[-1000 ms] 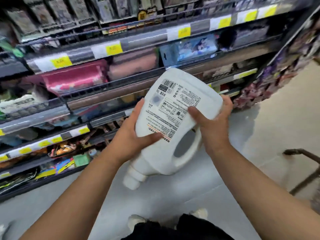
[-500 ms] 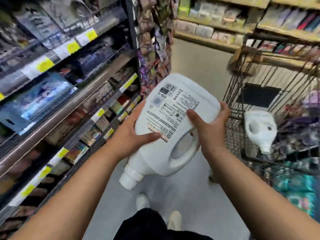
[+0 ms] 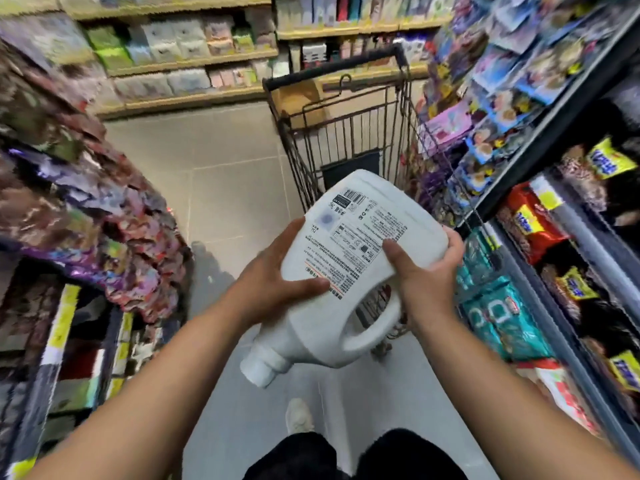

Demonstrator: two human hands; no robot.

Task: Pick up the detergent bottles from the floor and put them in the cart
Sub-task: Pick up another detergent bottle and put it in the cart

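I hold a large white detergent bottle (image 3: 346,271) in both hands, tilted with its cap pointing down and left and its printed label facing me. My left hand (image 3: 273,285) grips its left side, thumb across the label. My right hand (image 3: 420,271) grips the right side above the handle loop. The dark wire cart (image 3: 346,133) stands straight ahead, just behind the bottle. The bottle hides most of the basket's inside.
Shelves of packaged goods line the aisle on the left (image 3: 86,220) and the right (image 3: 554,237), close to the cart's right side. More shelves (image 3: 190,64) cross the far end. Grey tiled floor (image 3: 225,185) runs between, and my shoe (image 3: 299,415) shows below.
My view has swung round to the right: the cart, earlier at the right edge, now stands straight ahead. Both hands keep the same grip on the bottle.
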